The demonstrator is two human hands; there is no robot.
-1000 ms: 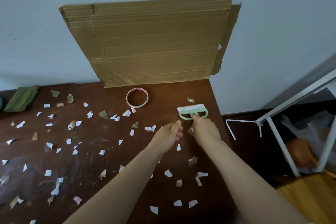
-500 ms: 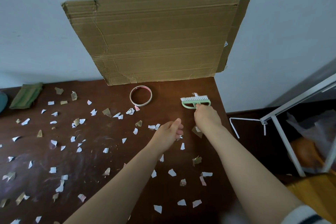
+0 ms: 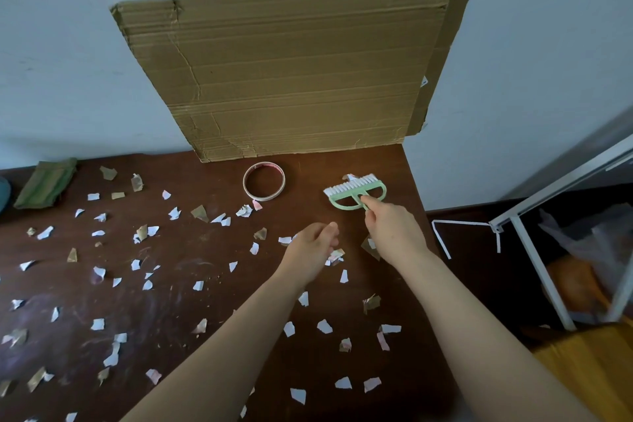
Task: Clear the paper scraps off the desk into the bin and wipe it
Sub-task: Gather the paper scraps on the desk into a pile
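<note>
Several white, pink and brown paper scraps (image 3: 99,324) lie scattered over the dark brown desk (image 3: 191,250). A green hand brush (image 3: 354,193) with white bristles lies tilted near the desk's back right corner. My right hand (image 3: 394,229) reaches to it, fingertips curled on the green handle. My left hand (image 3: 313,247) hovers just left of it over the desk, fingers loosely curled and holding nothing. A folded green cloth (image 3: 46,183) rests at the far left by the wall.
A large cardboard sheet (image 3: 291,72) leans on the wall behind the desk. A tape ring (image 3: 263,180) lies in front of it. Right of the desk stands a white frame (image 3: 534,250) with a plastic bag (image 3: 589,243) inside, over dark floor.
My right hand has closed its fingertips on the brush handle, and the brush has turned slightly and shifted a little left. My left hand has stayed hovering beside it.
</note>
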